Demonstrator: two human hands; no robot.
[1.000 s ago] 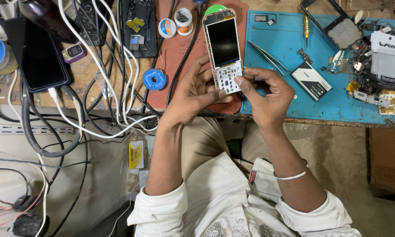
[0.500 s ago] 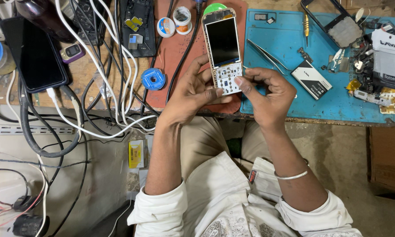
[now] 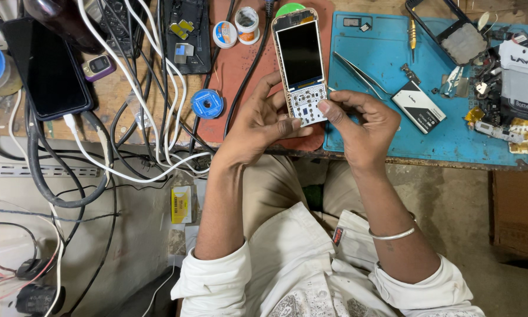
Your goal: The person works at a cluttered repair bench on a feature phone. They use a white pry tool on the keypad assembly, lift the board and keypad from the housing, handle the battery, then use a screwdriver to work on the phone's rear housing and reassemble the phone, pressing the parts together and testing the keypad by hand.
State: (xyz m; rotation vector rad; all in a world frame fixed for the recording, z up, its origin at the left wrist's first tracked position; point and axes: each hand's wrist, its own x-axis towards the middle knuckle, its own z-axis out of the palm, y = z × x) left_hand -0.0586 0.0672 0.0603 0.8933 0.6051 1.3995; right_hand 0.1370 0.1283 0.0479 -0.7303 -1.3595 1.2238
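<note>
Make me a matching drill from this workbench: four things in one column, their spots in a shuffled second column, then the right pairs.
Things
1. opened keypad phone
2. tweezers
3. black smartphone
4. blue solder spool

Places
A. far left of the bench, with a white cable plugged in
B. on the blue mat, just right of the opened phone
C. held at its lower end by the left hand and right hand
D. among the cables, left of the red mat

Pairs: 1-C, 2-B, 3-A, 4-D
</note>
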